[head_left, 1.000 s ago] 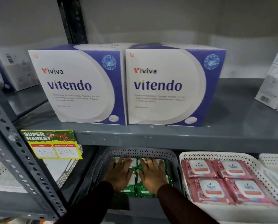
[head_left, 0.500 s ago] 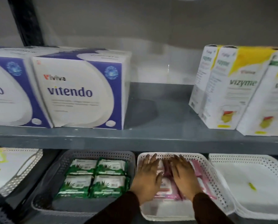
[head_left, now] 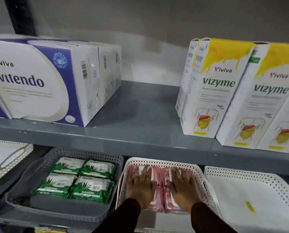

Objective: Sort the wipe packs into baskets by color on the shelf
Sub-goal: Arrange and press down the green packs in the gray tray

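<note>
Two flat hands, left hand (head_left: 141,184) and right hand (head_left: 182,185), fingers spread, gripping nothing, pressing pink wipe packs (head_left: 158,190) inside the white basket (head_left: 201,180), green wipe packs (head_left: 76,179) in grey basket (head_left: 39,167) just left of it

You see green leaf-printed wipe packs (head_left: 74,180) in the grey perforated basket (head_left: 59,211) at 7 o'clock, pink packs (head_left: 158,189) in the white perforated basket (head_left: 160,161) at 6 o'clock.

I see my left hand (head_left: 141,185) and right hand (head_left: 182,187) bare, without gloves; long, close-fitting dark sleeves (head_left: 123,216) cover both forearms to the wrists; plain fabric, unmarked.
</note>
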A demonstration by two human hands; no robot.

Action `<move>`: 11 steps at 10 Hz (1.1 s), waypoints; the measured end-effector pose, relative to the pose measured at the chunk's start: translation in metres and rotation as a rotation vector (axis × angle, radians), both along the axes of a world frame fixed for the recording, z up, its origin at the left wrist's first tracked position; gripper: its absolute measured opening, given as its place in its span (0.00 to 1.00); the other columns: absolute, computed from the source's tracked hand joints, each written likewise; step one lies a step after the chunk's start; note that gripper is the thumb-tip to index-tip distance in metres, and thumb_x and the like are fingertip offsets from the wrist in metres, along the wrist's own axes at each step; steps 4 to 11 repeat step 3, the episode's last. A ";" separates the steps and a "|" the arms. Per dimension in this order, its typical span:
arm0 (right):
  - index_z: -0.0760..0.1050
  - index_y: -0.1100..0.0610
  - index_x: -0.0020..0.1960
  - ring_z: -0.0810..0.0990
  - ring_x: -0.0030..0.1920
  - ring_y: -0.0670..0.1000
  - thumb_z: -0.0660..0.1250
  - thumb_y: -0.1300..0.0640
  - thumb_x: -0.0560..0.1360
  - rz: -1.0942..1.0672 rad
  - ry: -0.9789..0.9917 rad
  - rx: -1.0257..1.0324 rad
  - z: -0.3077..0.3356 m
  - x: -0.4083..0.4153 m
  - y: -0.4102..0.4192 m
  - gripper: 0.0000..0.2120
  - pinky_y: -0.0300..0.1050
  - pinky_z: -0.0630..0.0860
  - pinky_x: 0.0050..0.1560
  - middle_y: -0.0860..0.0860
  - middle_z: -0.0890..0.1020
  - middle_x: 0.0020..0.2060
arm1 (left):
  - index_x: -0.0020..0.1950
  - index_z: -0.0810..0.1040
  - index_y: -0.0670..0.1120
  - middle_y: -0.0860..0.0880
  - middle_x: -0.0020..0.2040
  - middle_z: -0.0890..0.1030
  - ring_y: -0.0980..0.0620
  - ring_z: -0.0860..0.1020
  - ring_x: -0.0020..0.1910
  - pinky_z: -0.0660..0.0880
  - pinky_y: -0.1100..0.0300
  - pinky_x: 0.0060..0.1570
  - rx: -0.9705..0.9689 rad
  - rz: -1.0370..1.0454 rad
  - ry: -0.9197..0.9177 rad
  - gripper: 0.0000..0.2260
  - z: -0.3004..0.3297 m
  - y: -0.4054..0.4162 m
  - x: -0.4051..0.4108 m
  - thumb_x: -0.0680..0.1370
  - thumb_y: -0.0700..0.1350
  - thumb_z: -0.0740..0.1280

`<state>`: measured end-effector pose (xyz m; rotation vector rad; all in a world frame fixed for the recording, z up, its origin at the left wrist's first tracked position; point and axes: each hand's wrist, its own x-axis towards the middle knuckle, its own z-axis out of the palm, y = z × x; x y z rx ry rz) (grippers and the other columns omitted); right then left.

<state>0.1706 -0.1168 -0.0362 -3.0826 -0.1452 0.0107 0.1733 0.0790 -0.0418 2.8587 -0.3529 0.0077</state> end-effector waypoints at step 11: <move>0.67 0.57 0.71 0.74 0.68 0.58 0.39 0.41 0.81 0.031 -0.087 0.015 -0.008 0.001 -0.006 0.31 0.56 0.45 0.70 0.53 0.75 0.68 | 0.78 0.39 0.46 0.50 0.78 0.39 0.41 0.37 0.75 0.33 0.42 0.71 0.163 -0.008 0.038 0.35 0.022 -0.008 -0.008 0.75 0.63 0.27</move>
